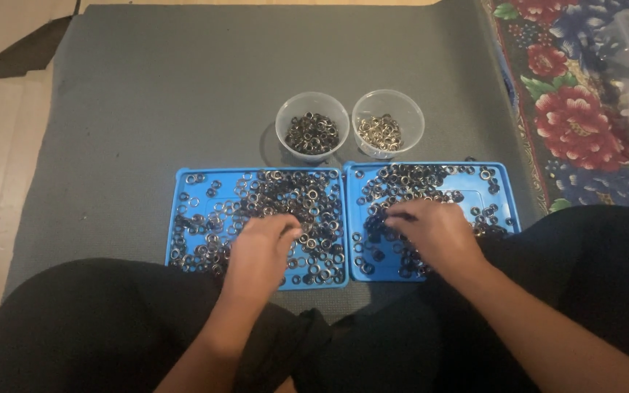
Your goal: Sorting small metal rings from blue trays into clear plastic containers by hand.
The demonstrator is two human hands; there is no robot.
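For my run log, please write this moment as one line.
left hand: on rings in left tray | right hand: on rings in right tray | two cups behind trays | grip: unclear

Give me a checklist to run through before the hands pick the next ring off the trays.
1. Left hand on the left tray, over the rings: ok.
2. Right hand on the right tray, fingers among its rings: ok.
3. Both cups upright behind the trays, dark-ring cup left, pale-ring cup right: ok.
4. Cups have room left: ok, each is only part full.
5. Trays flat and side by side on the grey mat: ok.
6. Either hand already pinching a ring: cannot tell, fingertips are curled down and hidden.
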